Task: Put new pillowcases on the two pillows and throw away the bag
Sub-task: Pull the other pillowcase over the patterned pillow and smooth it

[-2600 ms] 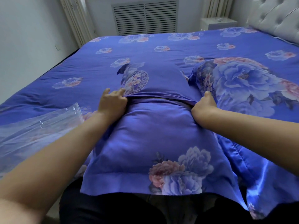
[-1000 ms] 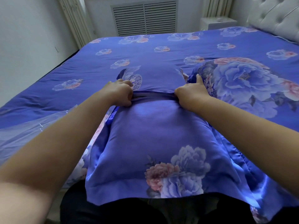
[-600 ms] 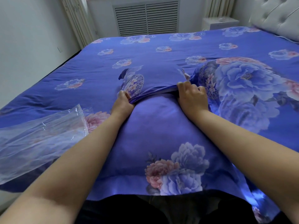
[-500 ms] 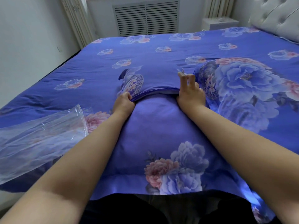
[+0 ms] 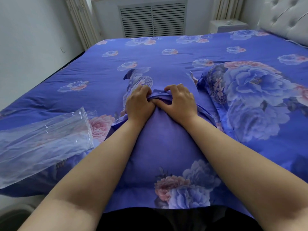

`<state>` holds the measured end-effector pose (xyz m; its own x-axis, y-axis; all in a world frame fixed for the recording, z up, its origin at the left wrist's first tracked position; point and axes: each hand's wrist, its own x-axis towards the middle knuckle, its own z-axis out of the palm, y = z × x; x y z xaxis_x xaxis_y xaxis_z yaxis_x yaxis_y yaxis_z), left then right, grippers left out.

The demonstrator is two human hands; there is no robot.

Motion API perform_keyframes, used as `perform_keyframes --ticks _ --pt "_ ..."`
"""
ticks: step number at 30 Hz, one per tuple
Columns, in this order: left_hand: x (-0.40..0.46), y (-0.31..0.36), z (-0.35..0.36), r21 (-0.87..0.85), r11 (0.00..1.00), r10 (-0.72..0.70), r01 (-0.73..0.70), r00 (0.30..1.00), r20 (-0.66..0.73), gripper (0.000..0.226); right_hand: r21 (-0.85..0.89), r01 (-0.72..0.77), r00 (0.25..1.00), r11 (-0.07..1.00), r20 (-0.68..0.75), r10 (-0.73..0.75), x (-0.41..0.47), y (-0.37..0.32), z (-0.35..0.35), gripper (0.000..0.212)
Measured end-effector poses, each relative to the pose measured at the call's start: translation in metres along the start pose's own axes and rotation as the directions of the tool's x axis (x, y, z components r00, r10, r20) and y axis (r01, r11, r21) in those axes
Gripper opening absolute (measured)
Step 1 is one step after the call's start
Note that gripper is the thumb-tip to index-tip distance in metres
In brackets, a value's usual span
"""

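A pillow in a blue floral pillowcase (image 5: 166,150) lies lengthwise in front of me on the bed. At its far end my left hand (image 5: 139,102) and my right hand (image 5: 179,101) sit side by side, both pinching the bunched open edge of the pillowcase. Beyond the hands the far part of the pillow (image 5: 168,77) shows, also in blue floral fabric. A second pillow (image 5: 253,97) with large blue flowers lies to the right. The clear plastic bag (image 5: 41,144) lies flat at the left edge of the bed.
The blue floral bedspread (image 5: 150,54) covers the whole bed. A tufted white headboard (image 5: 286,19) stands at the far right, with a white nightstand (image 5: 226,25) beside it. A louvred grille (image 5: 152,19) and curtains are at the far wall.
Both hands have moved inward from the pillowcase opening's corners to meet at its middle, and the fabric edge is now bunched between them.
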<state>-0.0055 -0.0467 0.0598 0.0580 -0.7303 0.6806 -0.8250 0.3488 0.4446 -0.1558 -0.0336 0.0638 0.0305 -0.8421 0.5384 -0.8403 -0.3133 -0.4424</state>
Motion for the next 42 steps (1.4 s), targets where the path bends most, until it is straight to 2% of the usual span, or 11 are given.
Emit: perform_keyframes --ticks 3,9,13,16,21,24,28,32,36,40,42 --pt "-0.005 -0.003 -0.002 0.008 0.996 0.089 -0.088 0.993 -0.084 0.007 -0.096 -0.164 0.973 0.982 0.148 0.177 0.008 0.007 -0.003 0.048" --pt "-0.017 -0.020 -0.012 0.166 0.930 0.333 -0.328 0.943 -0.003 0.013 -0.113 -0.370 0.925 0.922 0.043 0.376 -0.006 0.050 -0.014 0.032" --pt "-0.032 -0.040 -0.013 0.206 0.965 0.146 -0.165 0.984 0.101 0.017 0.047 -0.462 0.878 0.886 -0.119 0.464 -0.030 0.071 -0.025 0.035" --pt "-0.033 -0.040 -0.015 0.242 0.969 0.015 -0.044 0.992 0.122 0.008 0.065 -0.317 0.923 0.946 -0.210 0.323 -0.037 0.058 -0.029 0.021" --pt "-0.039 -0.034 -0.029 0.092 0.986 0.150 -0.137 0.977 -0.151 0.032 -0.066 0.011 0.915 0.998 -0.402 -0.036 -0.044 0.043 -0.034 0.021" --pt "-0.055 -0.045 -0.032 0.139 0.969 0.226 -0.203 0.958 -0.179 0.029 -0.147 0.067 0.889 0.987 -0.440 -0.125 -0.060 0.056 -0.030 0.006" --pt "-0.074 -0.057 -0.033 0.161 0.961 0.250 -0.226 0.957 -0.147 0.024 -0.066 -0.336 0.931 0.939 -0.177 0.320 -0.067 0.073 -0.031 0.038" --pt "-0.072 -0.051 -0.040 0.131 0.970 0.222 -0.204 0.964 -0.143 0.020 -0.181 -0.498 0.851 0.848 0.086 0.518 -0.059 0.079 -0.042 0.027" --pt "-0.071 -0.045 -0.047 0.129 0.964 0.248 -0.231 0.959 -0.136 0.026 -0.078 -0.527 0.848 0.846 -0.122 0.517 -0.069 0.077 -0.046 0.027" --pt "-0.072 -0.037 -0.046 0.144 0.967 0.221 -0.208 0.972 -0.080 0.022 0.130 -0.647 0.739 0.751 -0.138 0.660 -0.075 0.074 -0.045 0.021" --pt "-0.064 -0.032 -0.046 0.117 0.976 0.186 -0.181 0.982 -0.033 0.030 0.159 -0.465 0.831 0.871 -0.262 0.491 -0.076 0.054 -0.043 0.016"
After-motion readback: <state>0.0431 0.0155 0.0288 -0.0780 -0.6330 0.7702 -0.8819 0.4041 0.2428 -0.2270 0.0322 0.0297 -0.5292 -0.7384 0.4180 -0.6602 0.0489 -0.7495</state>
